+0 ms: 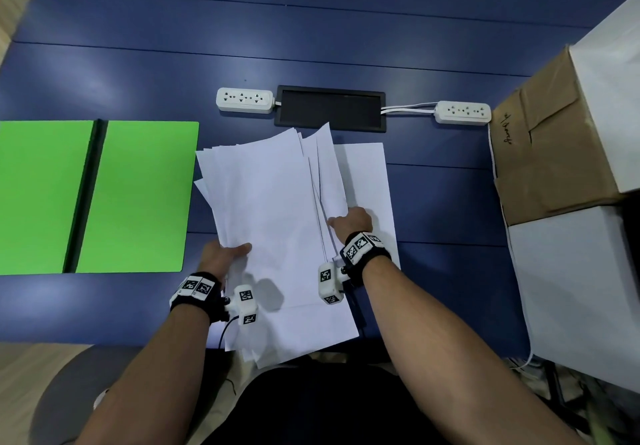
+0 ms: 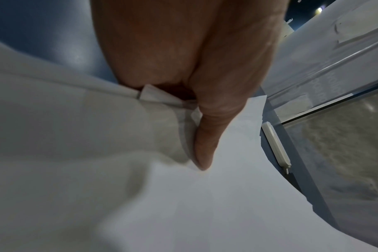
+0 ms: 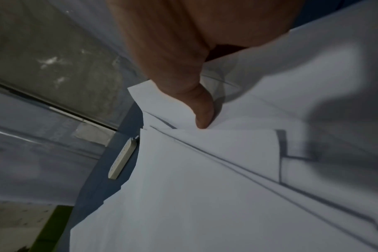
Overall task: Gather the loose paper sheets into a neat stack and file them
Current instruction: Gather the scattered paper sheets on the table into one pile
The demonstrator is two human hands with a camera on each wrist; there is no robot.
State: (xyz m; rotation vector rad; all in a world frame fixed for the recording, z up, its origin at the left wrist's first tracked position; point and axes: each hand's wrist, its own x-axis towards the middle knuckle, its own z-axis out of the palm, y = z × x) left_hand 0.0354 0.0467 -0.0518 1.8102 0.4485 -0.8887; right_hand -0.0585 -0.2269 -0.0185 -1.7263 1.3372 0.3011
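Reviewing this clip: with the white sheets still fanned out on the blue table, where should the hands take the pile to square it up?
Probably the two long side edges of the paper sheets, one hand from each side, as the left hand and right hand grip now. The corners splay at the far end, so inward pressure there should align them.

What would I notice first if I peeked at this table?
Probably the messy fan of white paper sheets in the middle of the blue table, with the left hand and right hand gripping its sides. Next, the bright green folder lying open on the left.
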